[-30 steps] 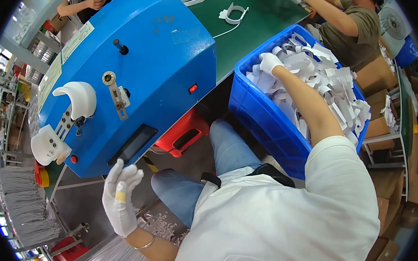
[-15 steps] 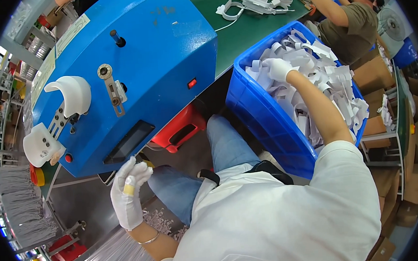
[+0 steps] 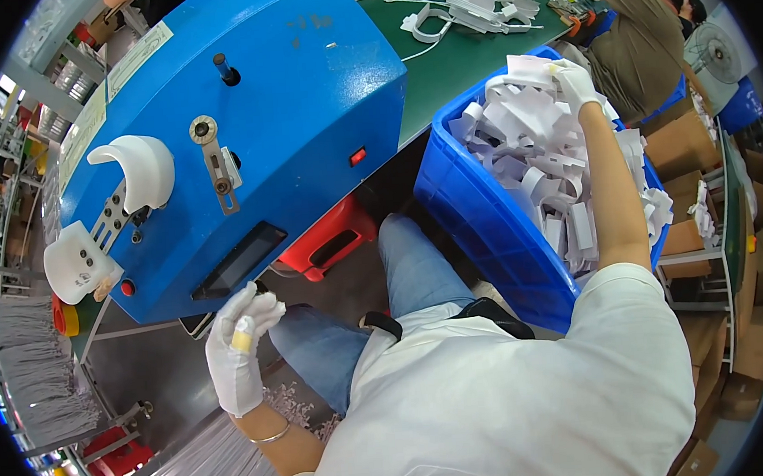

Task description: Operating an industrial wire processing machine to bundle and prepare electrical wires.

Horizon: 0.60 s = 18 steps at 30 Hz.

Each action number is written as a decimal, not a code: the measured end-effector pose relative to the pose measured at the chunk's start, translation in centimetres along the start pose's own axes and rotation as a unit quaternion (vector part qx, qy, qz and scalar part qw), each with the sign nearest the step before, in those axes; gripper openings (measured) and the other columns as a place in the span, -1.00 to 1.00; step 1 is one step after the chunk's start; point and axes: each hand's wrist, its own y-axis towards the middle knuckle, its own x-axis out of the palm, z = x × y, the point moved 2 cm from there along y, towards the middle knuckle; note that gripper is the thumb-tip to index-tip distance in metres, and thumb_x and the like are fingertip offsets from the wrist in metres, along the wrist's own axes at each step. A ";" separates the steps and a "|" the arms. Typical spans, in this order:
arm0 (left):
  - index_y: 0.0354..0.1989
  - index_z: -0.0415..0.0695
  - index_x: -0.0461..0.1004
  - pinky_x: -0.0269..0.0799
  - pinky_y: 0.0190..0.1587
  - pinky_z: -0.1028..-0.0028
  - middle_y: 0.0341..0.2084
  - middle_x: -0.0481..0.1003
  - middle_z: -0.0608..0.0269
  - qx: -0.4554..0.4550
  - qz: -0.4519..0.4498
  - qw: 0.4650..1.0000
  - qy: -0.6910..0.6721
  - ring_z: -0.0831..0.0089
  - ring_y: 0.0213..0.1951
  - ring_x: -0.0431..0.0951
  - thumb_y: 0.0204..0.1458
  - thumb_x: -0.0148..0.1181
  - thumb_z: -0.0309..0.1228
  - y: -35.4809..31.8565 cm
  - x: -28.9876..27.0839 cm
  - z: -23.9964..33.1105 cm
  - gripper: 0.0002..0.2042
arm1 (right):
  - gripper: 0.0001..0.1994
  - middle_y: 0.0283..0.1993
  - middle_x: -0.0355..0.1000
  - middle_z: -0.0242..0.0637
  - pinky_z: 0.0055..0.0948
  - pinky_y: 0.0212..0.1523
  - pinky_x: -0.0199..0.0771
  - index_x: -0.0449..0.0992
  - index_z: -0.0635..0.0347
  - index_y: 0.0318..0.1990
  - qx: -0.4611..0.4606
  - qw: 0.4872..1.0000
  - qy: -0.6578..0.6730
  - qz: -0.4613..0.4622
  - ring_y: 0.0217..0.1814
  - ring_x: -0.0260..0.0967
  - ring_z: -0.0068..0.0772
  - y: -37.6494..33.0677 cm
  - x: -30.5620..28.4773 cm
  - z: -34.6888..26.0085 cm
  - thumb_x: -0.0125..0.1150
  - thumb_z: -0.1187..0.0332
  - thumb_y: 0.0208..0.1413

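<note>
My left hand [image 3: 241, 349], in a white glove with a yellow band round one digit, is raised near the front edge of a blue machine [image 3: 319, 101]. Nothing is in it, and its fingers are loosely bent and apart. At the far end of a blue plastic bin [image 3: 478, 222], my gloved right hand [image 3: 574, 85] closes on the edge of a curled white strip [image 3: 529, 70]. Its fingertips are partly hidden. Many loose white pieces [image 3: 562, 168], flat and curled, fill the bin.
The machine carries curved white pads [image 3: 149, 176], a slotted metal arm [image 3: 214, 174] and a dark screen [image 3: 240, 261]. Beneath it sits a red plastic stool [image 3: 333, 241]. White straps and parts [image 3: 489, 9] lie on the green table [image 3: 422, 63]. A co-worker [image 3: 642, 38] is at the far right.
My right hand has moved from the bin's left side to its far right, and the white pieces there have shifted and risen. My left hand has barely moved.
</note>
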 end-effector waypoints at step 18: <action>0.10 -0.23 0.33 0.38 -0.01 0.46 -0.03 0.43 0.09 0.348 -0.075 0.914 0.192 0.38 -0.11 0.49 -0.19 0.42 -0.28 3.4 10.7 10.0 -0.36 | -0.85 -0.58 0.31 -0.40 -0.56 -0.67 0.20 0.44 0.23 -0.23 -0.008 0.844 0.395 -0.361 -0.68 0.16 -0.61 -14.5 9.7 -19.5 -0.01 0.40 0.11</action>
